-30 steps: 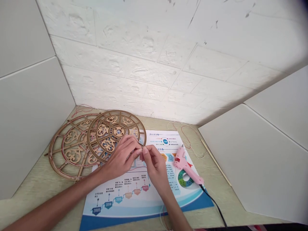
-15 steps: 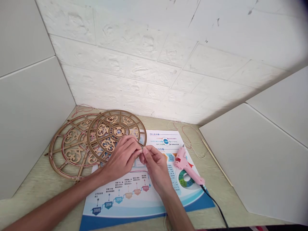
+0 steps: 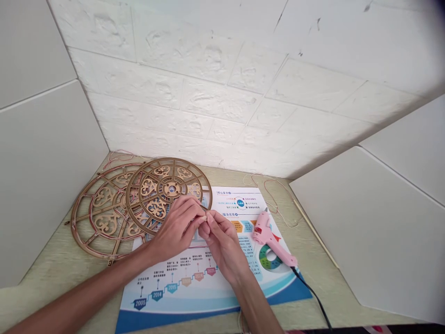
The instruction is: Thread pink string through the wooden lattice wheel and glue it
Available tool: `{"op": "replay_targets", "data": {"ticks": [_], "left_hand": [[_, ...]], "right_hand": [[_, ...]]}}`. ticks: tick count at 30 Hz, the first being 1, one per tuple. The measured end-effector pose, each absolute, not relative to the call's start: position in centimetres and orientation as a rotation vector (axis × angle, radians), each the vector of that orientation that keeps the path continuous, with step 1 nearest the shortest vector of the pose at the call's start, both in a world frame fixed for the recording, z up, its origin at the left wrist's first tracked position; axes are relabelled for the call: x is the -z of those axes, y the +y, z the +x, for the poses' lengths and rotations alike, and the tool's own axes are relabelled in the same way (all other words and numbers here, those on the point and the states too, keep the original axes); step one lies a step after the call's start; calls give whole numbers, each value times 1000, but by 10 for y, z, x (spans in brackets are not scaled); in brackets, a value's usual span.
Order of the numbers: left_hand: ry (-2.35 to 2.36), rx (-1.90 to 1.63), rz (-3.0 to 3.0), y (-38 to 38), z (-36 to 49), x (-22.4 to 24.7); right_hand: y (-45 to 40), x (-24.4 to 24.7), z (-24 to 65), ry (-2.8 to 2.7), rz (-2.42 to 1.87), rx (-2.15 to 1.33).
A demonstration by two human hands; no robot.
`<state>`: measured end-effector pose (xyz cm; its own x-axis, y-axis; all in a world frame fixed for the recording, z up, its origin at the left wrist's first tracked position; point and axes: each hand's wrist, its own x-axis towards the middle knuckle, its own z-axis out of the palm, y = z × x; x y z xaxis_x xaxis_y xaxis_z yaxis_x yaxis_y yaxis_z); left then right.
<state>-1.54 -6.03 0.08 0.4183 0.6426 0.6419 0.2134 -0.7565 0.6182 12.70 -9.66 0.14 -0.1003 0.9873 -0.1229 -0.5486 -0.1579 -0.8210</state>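
Your left hand [image 3: 175, 229] and right hand [image 3: 224, 246] pinch closed, fingertips meeting above the printed poster [image 3: 239, 185]; what they hold is too fine to tell. The wooden fretwork disc [image 3: 170, 167] overlaps a second disc [image 3: 83, 218] near the desk's [image 3: 45, 273] back-left corner, just beside your left hand.

Near the frame's centre, the right hand [image 3: 224, 246] and left hand [image 3: 175, 229] meet at the fingertips on something tiny, too thin to make out. Just beyond them, a round wooden lattice wheel [image 3: 130, 208] with scrollwork panels lies flat, overlapping a matching wheel [image 3: 81, 227] to the left.
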Motion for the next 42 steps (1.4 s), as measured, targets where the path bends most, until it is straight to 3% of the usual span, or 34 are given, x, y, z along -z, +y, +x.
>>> {"op": "replay_targets", "data": {"ticks": [22,42], "left_hand": [[696,-1284,2133,-56,-19,-3],[692,-1264,2133,-56,-17,-3]], "right_hand": [[-97,-5,117,-835,-907,-1416],[-98,-3,122,-678,-793,-1563]]}}
